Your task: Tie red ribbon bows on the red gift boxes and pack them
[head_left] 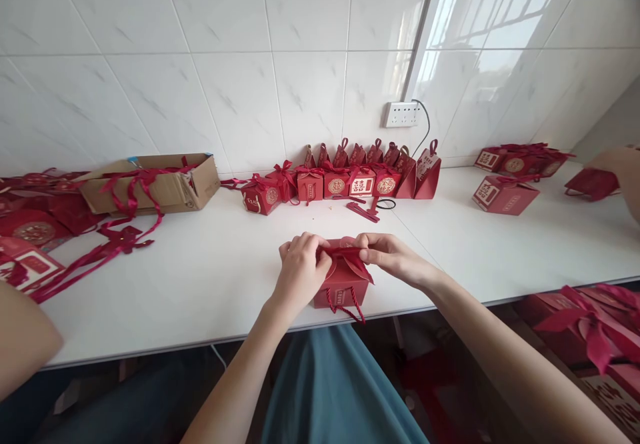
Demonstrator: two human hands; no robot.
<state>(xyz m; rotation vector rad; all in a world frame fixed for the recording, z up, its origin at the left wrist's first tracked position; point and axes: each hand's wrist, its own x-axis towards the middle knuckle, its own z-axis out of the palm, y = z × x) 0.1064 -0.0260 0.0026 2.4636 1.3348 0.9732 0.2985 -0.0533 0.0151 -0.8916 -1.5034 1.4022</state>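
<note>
In the head view, a red box [343, 284] with printed lettering stands near the front edge of the white table [225, 264], a twisted cord handle [359, 305] drooping down its near side. Both hands, left [303, 264] and right [390, 256], pinch the dark red ribbon [346, 252] across its top, thumbs against fingers. Leftward, a cardboard carton [203, 187] holds red ribbons [131, 187], some trailing over its side.
</note>
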